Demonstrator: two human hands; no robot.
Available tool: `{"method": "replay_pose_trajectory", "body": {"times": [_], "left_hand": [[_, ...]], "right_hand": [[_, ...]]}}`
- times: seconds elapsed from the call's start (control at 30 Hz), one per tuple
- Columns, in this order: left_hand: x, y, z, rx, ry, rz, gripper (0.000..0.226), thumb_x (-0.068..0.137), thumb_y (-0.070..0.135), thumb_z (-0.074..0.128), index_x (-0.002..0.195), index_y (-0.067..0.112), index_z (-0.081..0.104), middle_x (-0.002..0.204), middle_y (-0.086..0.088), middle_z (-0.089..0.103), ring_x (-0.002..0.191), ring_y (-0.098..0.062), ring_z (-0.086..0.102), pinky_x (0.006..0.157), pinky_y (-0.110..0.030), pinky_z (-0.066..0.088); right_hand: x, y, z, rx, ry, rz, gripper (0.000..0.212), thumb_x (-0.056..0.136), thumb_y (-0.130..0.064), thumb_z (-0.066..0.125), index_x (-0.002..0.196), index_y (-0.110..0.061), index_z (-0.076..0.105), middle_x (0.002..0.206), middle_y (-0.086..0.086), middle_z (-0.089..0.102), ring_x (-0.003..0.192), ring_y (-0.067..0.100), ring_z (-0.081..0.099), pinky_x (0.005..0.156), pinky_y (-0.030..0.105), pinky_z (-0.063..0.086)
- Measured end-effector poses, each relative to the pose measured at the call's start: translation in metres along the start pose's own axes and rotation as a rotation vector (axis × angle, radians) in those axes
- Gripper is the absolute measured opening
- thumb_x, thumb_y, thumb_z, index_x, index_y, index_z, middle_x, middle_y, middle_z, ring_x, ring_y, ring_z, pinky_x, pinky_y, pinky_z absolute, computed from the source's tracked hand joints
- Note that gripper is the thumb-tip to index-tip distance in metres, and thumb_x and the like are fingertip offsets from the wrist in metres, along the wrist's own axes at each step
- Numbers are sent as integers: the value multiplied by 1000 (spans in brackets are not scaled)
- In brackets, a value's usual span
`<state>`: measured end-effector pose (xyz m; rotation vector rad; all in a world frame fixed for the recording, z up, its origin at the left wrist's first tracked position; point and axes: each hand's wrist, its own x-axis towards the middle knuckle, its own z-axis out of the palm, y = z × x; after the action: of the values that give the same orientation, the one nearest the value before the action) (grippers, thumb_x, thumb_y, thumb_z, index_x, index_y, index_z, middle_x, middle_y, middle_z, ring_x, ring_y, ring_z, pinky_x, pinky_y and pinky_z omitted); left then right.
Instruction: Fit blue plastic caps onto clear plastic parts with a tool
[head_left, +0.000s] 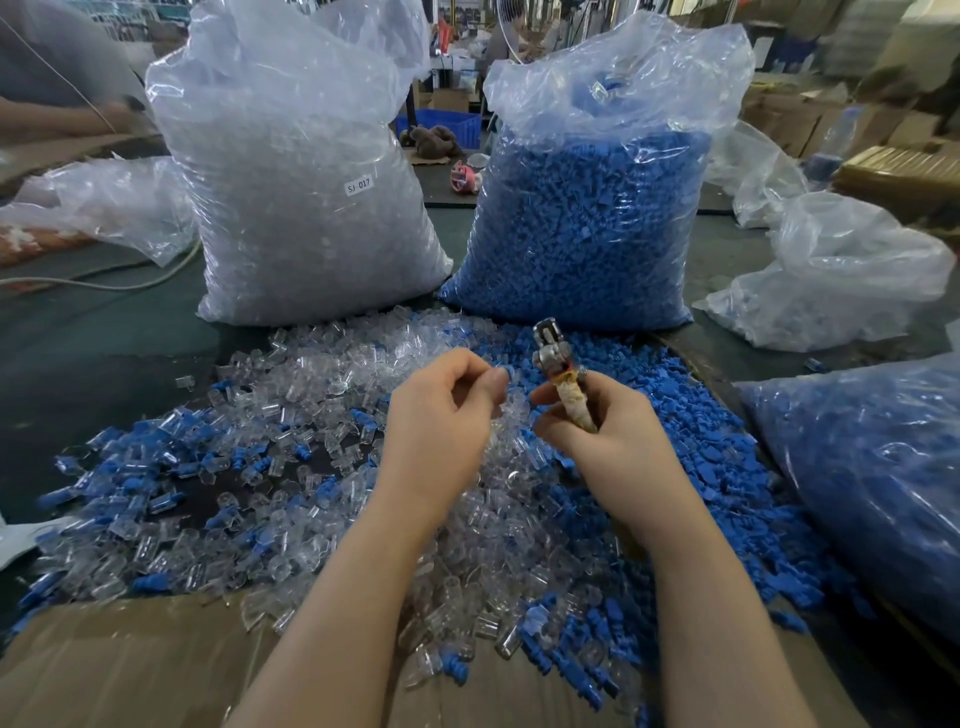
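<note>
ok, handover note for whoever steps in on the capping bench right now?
Right hand: grip shut on the metal-headed, cloth-wrapped tool, head up.
Left hand: fingers pinched; contents too small to tell.
Stock: tall bag of clear plastic parts far left, bag of blue plastic caps far right; loose piles of both in front.
Done: some capped pieces lie at left.
Left: most of both piles.

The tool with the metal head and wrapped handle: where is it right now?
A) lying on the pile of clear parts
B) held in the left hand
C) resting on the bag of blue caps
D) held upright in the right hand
D: the right hand grips the tool by its wrapped handle, metal head pointing up, while the left hand pinches something small beside it.
</note>
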<state>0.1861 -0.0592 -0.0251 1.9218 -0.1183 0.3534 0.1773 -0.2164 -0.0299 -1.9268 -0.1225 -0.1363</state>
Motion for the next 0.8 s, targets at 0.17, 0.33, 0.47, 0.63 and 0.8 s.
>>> {"method": "replay_pose_trajectory", "body": {"times": [0.17,0.33,0.47,0.63,0.8], "left_hand": [[0,4,-2,-110,12,15,16,97,16,61,82,16,66,75,1,71,76,-15,67,76,-31,55],[0,4,-4,-167,-6,51,17,97,14,59,82,12,65,76,-7,68,78,-25,63,75,-33,54],[0,5,-5,-201,-19,79,17,97,11,59,82,10,64,75,-11,65,77,-32,59,72,-31,51],[0,5,-6,-221,-29,91,16,97,8,58,82,7,64,77,-14,64,77,-30,58,74,-33,51],[-1,4,-6,-211,-35,68,15,98,11,58,84,8,65,79,-10,68,81,-23,63,78,-33,54]], "right_hand": [[-1,-1,-2,-115,-98,-5,12,84,-12,66,94,-18,65,76,1,63,63,17,52,62,42,45],[-1,-3,-1,-129,-137,-32,14,83,-9,66,93,-18,64,75,1,62,63,20,53,60,38,45],[-1,0,0,-117,-158,-29,19,84,-6,63,91,-24,63,66,-13,57,53,5,44,50,17,36],[-1,1,1,-213,-156,-41,18,81,-6,59,85,-23,61,56,-18,53,45,5,38,45,18,30],[-2,-1,5,-245,-128,-33,15,70,-22,52,82,-23,61,55,-19,54,44,5,41,44,17,27]]}}
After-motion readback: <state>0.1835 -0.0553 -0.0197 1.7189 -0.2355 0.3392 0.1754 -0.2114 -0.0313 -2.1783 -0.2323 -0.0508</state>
